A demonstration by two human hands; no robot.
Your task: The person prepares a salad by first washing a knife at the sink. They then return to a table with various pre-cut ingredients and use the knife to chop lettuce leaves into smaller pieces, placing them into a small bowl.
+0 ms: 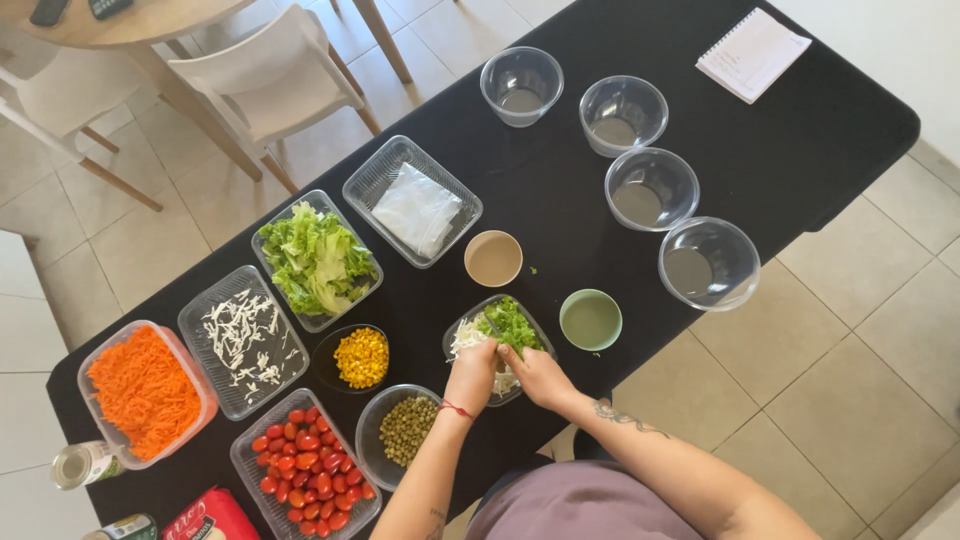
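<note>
Near the worktop's (560, 190) front edge, both hands work in the salad tray (497, 337): left hand (472, 374) and right hand (537, 375) pinched together on white shreds beside chopped lettuce. Best kept low, fingers gathering gently so nothing spills. Green bowl (591, 319) sits just right, peas (407, 428) and corn (361, 357) crowd the left.

Grated carrot tub (145, 392), cherry tomatoes (308, 470), four clear bowls (651, 188) (empty), notepad (752, 53).
</note>
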